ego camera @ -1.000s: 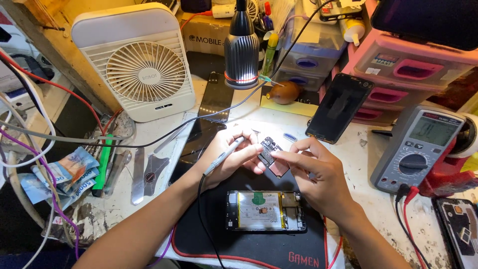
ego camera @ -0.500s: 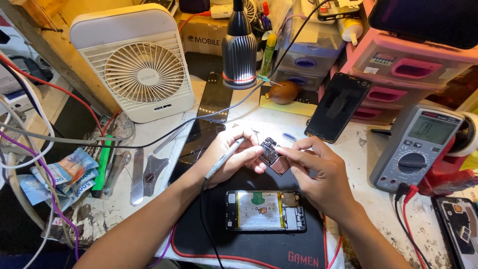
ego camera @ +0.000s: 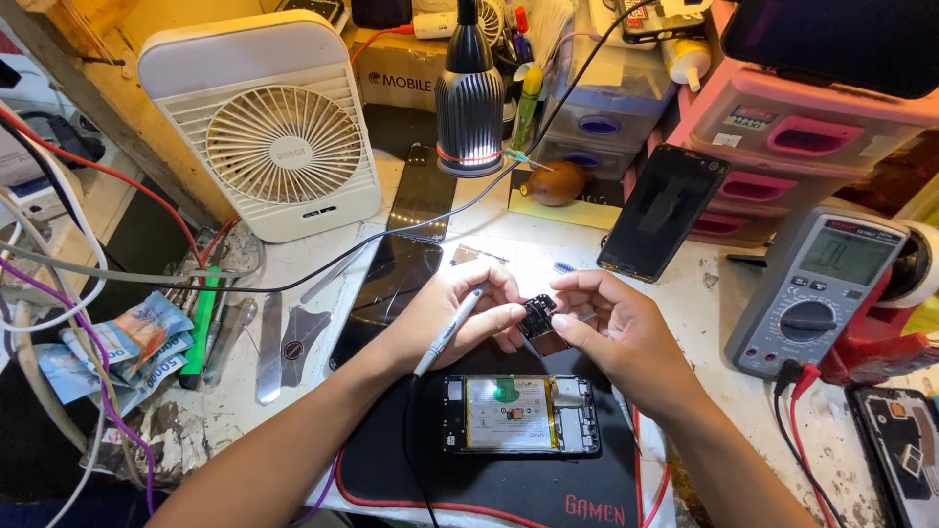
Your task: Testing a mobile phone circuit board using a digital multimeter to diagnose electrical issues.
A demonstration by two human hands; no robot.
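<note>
Left hand [ego camera: 460,313] fingers curled around a grey pen-shaped probe [ego camera: 448,332], fingertips also touching a small dark circuit part [ego camera: 538,316]; right hand [ego camera: 616,328] pinching that part between thumb and forefinger, above an opened smartphone [ego camera: 518,415] lying on a black mat [ego camera: 509,484]; multimeter [ego camera: 820,291] to the right; white fan [ego camera: 269,137] behind; lamp [ego camera: 469,98] overhead.

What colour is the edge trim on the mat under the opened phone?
Red, bordering the black mat; clearest in the head view, along its bottom-left edge.

Lit lamp [ego camera: 469,98] above cluttered white workbench [ego camera: 323,274].
</note>
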